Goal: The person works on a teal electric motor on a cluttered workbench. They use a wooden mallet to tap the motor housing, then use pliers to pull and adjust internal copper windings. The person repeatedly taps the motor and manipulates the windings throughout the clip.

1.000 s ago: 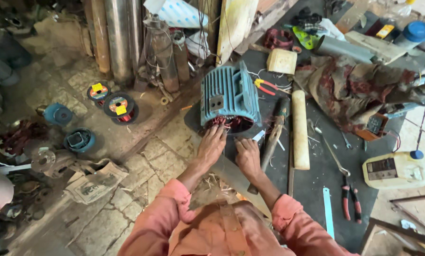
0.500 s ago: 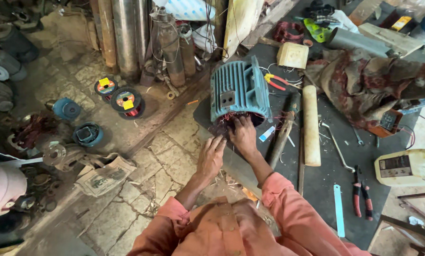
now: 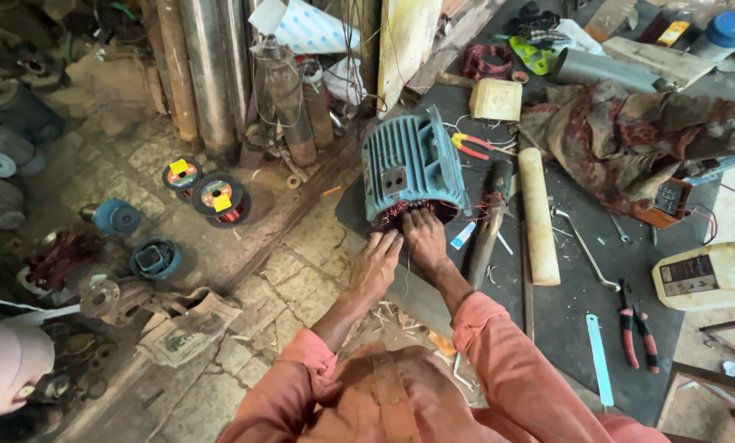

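Motor housing (image 3: pixel 414 164), a blue ribbed shell, lies on its side at the near-left corner of the dark work mat (image 3: pixel 581 303), its long axis running away from the person and its open mouth facing back toward both hands. Copper windings (image 3: pixel 408 215) show inside that mouth. Left hand (image 3: pixel 376 264) sits just below the opening, palm down, fingers pressed together and extended so the tips touch the lower rim at the windings. Right hand (image 3: pixel 424 236) lies immediately to the right of it and slightly farther forward, fingertips tucked into the mouth among the wires; whether they pinch a strand cannot be told. Both forearms converge on the opening from orange sleeves, the right hand being the nearer to the windings. Farther right lie a wooden roller (image 3: pixel 538 215) parallel to the motor's axis, a bent wrench (image 3: pixel 585 250), and red-handled pliers (image 3: pixel 634 328).
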